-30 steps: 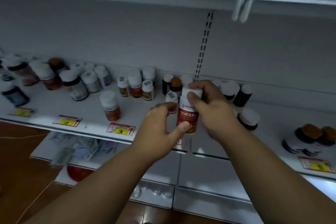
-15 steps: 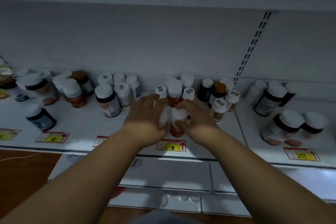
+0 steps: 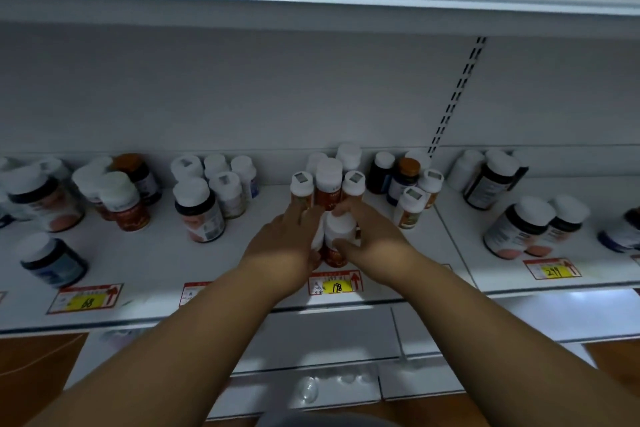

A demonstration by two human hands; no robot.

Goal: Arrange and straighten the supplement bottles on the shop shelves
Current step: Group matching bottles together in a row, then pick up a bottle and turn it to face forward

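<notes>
At the far left of the frame, a dark blue bottle [image 3: 52, 262] stands alone near the front of the white shelf [image 3: 152, 263], above a price tag marked 68 [image 3: 85, 298]. Right of it, a white-capped bottle with a dark band [image 3: 199, 210] stands at the front of a small group. In the centre, the left hand [image 3: 284, 246] and right hand [image 3: 372, 239] cup an orange bottle with a white cap [image 3: 337, 239] from both sides, fingers curled round it; it stands upright on the shelf just behind the price tag marked 198 [image 3: 336, 282]. The fingertips reach a row of three capped bottles [image 3: 328, 184] just behind it. At the right, a large dark bottle [image 3: 519, 227] sits above a 299 tag [image 3: 552, 269].
</notes>
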